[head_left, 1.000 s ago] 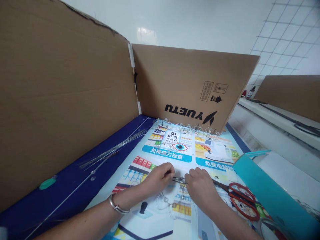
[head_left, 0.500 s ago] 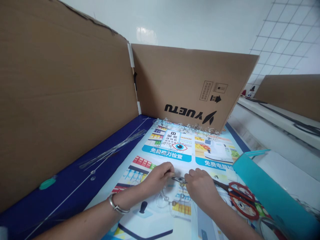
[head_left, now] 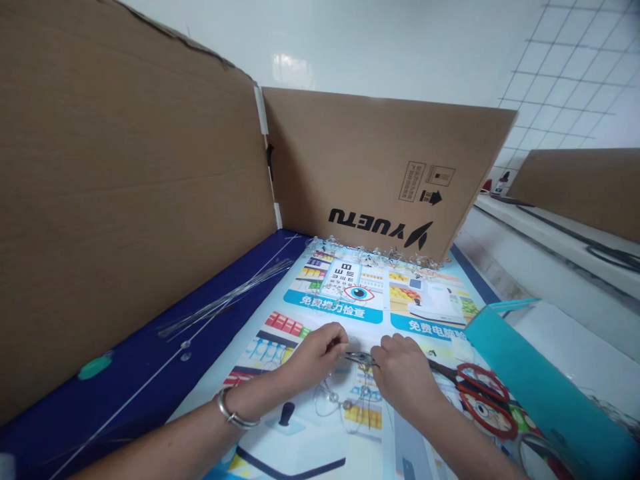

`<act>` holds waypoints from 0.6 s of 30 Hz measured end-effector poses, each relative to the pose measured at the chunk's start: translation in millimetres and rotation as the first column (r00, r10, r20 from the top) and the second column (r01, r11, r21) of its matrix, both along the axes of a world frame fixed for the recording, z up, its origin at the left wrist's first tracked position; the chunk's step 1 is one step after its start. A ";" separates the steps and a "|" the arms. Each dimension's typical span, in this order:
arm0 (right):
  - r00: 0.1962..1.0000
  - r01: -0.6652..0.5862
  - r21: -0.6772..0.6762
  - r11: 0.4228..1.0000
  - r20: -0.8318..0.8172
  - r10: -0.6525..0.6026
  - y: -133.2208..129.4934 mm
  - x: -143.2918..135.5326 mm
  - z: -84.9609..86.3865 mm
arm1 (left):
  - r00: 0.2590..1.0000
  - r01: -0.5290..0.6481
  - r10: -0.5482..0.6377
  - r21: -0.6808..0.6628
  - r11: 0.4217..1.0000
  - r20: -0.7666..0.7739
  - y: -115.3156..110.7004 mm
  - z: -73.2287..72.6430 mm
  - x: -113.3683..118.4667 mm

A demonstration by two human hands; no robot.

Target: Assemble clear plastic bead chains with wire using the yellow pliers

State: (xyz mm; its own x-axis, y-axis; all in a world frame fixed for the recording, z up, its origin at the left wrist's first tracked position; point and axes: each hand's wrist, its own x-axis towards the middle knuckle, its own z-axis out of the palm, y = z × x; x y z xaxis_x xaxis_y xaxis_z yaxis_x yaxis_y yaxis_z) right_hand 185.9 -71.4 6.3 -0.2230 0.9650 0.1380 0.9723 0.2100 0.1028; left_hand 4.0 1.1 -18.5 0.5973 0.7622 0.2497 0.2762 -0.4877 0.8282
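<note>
Tall brown L panel [head_left: 125,180] fills upper left of frame; back panel [head_left: 370,147] w/ upside-down black YUETU print stands upper centre. Below, dark blue bench [head_left: 125,393] shows at left, w/ bright printed sheet [head_left: 367,335] running from centre to bottom. Teal-edged box [head_left: 543,380], white inside, sits lower right.

R hand [head_left: 405,377], right of centre, is closed round the pliers, fingers curled tight. L hand [head_left: 320,353], near centre, is pinched shut, thumb to fingers, at the pliers' tip; too small to tell what's btwn them. Silver bangle [head_left: 223,405] on L wrist.

Scissors [head_left: 465,382], red loops & dark blades, lie just beside R hand, lower right. Thin clear strips [head_left: 225,301] lie in a loose bundle, left of centre. Clear, tangled bits [head_left: 390,257] w/ small dark specks line the foot of back panel.

Pliers [head_left: 361,359], slim, grey metal, shiny, span the gap btwn hands, centre of frame, nose pointing left. Beaded wire [head_left: 333,398] is just below, lower centre: fine, thin loops w/ small round beads, glassy & clear, one brownish. Exact wire path too faint to tell.
</note>
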 end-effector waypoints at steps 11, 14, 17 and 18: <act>0.999 0.009 -0.024 1.000 -0.031 -0.010 -1.7 -1.7 1.3 | 1.000 0.004 -0.003 -0.047 0.999 0.024 -2.1 -2.1 1.1; 0.999 0.018 -0.018 1.000 -0.029 -0.019 -2.7 -2.4 2.5 | 1.000 0.007 -0.006 -0.054 0.999 0.019 -2.5 -1.1 1.3; 0.999 0.029 -0.019 0.999 -0.025 -0.029 -3.7 -2.9 3.9 | 1.000 0.001 -0.001 -0.040 0.999 0.004 -3.1 1.3 1.3; 0.999 0.033 -0.024 0.999 -0.024 -0.034 -3.9 -3.1 4.3 | 1.000 -0.002 0.002 -0.035 0.999 0.002 -3.3 2.2 1.3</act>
